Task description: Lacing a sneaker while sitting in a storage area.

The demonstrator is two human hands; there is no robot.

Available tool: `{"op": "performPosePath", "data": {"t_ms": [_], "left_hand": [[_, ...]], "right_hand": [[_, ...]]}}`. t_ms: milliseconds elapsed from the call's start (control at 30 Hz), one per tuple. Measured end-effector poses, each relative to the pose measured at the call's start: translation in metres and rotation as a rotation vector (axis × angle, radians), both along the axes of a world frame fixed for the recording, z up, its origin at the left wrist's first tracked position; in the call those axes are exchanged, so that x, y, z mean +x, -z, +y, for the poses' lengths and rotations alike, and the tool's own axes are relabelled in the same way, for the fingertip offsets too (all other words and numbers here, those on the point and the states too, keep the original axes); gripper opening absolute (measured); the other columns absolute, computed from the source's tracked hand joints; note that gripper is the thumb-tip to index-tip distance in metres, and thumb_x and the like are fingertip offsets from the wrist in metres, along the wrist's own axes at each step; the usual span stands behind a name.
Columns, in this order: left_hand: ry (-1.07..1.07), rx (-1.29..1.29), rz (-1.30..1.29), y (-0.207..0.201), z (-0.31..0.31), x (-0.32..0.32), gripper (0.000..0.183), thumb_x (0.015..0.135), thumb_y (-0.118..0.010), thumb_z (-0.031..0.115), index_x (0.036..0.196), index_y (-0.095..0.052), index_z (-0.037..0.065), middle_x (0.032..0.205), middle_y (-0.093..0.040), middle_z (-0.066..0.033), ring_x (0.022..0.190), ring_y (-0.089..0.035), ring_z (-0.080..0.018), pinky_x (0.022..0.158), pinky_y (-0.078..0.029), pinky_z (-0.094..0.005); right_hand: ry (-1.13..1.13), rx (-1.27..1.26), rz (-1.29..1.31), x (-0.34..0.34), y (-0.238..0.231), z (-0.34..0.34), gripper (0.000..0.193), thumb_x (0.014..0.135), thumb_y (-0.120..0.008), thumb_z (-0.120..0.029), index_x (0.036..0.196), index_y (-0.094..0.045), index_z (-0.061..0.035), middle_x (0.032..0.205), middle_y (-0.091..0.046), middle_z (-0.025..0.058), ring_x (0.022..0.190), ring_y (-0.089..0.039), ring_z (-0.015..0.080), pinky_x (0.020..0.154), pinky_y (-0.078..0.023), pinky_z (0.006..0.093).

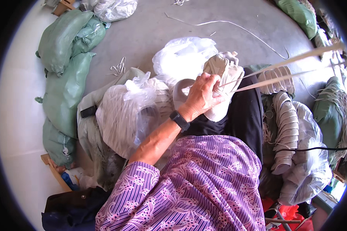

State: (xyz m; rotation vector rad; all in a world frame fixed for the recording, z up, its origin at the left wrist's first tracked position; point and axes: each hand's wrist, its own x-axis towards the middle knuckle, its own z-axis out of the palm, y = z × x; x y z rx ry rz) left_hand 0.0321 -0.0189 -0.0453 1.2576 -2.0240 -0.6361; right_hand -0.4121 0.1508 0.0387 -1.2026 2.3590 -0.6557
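Note:
My left hand (201, 96) is closed on a beige and white shoe upper (216, 111), which rests over my dark-trousered lap. The fingers wrap over its middle, and part of it is hidden under them. Two flat, pale shoelace ends (283, 61) run taut from the upper to the far right rim of the picture. My right hand does not show; where the laces end is lost at the dark edge. Just left of the upper, beside my wrist, sits a curved beige piece (178, 94).
Clear plastic bags (121, 115) of pale pieces lie at my left, and a white bag (187, 54) ahead. Green sacks (65, 96) line the left wall. A stack of nested uppers (286, 127) stands at my right, crossed by a black cable (316, 148). Loose lace (239, 29) lies on the floor.

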Motion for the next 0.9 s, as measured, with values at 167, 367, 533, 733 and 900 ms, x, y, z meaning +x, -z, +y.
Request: {"op": "performPosePath", "data": {"t_ms": [167, 367, 533, 733, 900], "left_hand": [[0.093, 0.192, 0.207, -0.026, -0.027, 0.009, 0.028, 0.081, -0.072, 0.019, 0.102, -0.059, 0.006, 0.09, -0.056, -0.003, 0.08, -0.056, -0.0147, 0.073, -0.049, -0.0295], [0.42, 0.361, 0.697, -0.093, -0.072, -0.005, 0.039, 0.099, -0.048, 0.04, 0.11, -0.063, 0.006, 0.094, -0.065, -0.0035, 0.084, -0.06, -0.0099, 0.075, -0.049, -0.0222], [0.837, 0.457, 0.945, -0.14, -0.07, -0.043, 0.038, 0.095, -0.056, 0.036, 0.114, -0.064, 0.004, 0.1, -0.068, -0.0073, 0.086, -0.063, -0.0117, 0.077, -0.053, -0.0256], [0.603, 0.568, 1.118, -0.145, -0.06, -0.041, 0.026, 0.092, -0.063, 0.026, 0.102, -0.067, 0.003, 0.086, -0.068, -0.0068, 0.078, -0.065, -0.0145, 0.073, -0.054, -0.0284], [0.5, 0.502, 1.3, -0.136, -0.08, -0.021, 0.024, 0.095, -0.057, 0.027, 0.095, -0.065, 0.004, 0.084, -0.066, -0.0053, 0.079, -0.064, -0.0158, 0.076, -0.053, -0.0327]], "right_hand": [[-0.007, -0.014, 0.01, -0.004, -0.004, 0.0, 0.025, 0.092, -0.056, -0.021, 0.11, -0.057, -0.0033, 0.083, -0.058, 0.0033, 0.077, -0.054, 0.0128, 0.074, -0.044, 0.0316], [0.01, 0.005, 0.023, -0.01, -0.006, -0.003, 0.024, 0.092, -0.057, -0.02, 0.109, -0.058, -0.0032, 0.081, -0.059, 0.0028, 0.076, -0.054, 0.0123, 0.073, -0.044, 0.0311], [0.023, 0.022, 0.04, -0.015, -0.009, -0.004, 0.024, 0.091, -0.057, -0.02, 0.108, -0.058, -0.0031, 0.08, -0.059, 0.0023, 0.075, -0.055, 0.0118, 0.072, -0.044, 0.0306], [0.034, 0.039, 0.058, -0.023, -0.013, -0.005, 0.023, 0.091, -0.058, -0.019, 0.107, -0.059, -0.003, 0.078, -0.059, 0.0018, 0.074, -0.055, 0.0113, 0.071, -0.045, 0.0301], [0.042, 0.04, 0.063, -0.03, -0.014, -0.012, 0.022, 0.091, -0.058, -0.019, 0.106, -0.06, -0.0029, 0.077, -0.059, 0.0014, 0.073, -0.055, 0.0109, 0.07, -0.045, 0.0296]]}}
